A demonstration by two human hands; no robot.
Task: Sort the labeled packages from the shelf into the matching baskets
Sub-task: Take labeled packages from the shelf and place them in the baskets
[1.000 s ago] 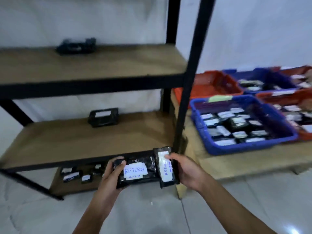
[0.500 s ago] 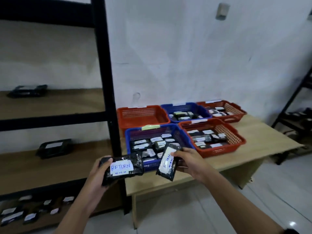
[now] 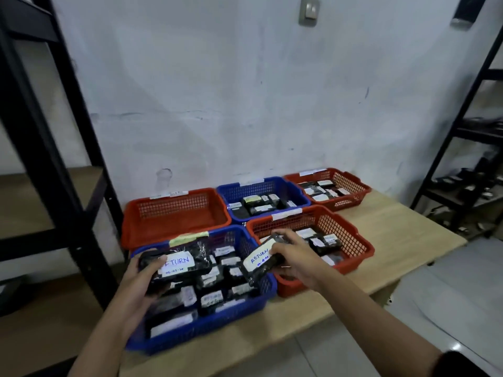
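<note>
I see both hands over the near blue plastic mesh basket [image 3: 206,326], which sits at the front left of a pale wooden worktop [image 3: 402,235]. My left hand [image 3: 136,281] has its grip clenched round a black plastic-wrapped package with a white label reading "RETURN" [image 3: 177,265], held above the basket's left half. My right hand [image 3: 296,257] pinches a second, narrower black package with a white "RETURN" label [image 3: 258,263], tilted over the rim where the blue basket meets the near red mesh basket [image 3: 351,240]. The blue basket is already crowded with black labelled packages, and a pale green tape strip marks its far rim.

Behind it stands an orange-red mesh basket [image 3: 174,213] with nothing visible inside; a second blue basket [image 3: 261,191] and a far red basket [image 3: 343,186], both holding packages, line the wall side. The wall [image 3: 245,91] is whitish and scuffed, with a grey switch plate [image 3: 309,10] high up. A black metal shelf frame with brown boards [image 3: 40,164] stands at left; another dark rack [image 3: 468,159] stands at right. The floor [image 3: 449,289] is glossy light tile.
</note>
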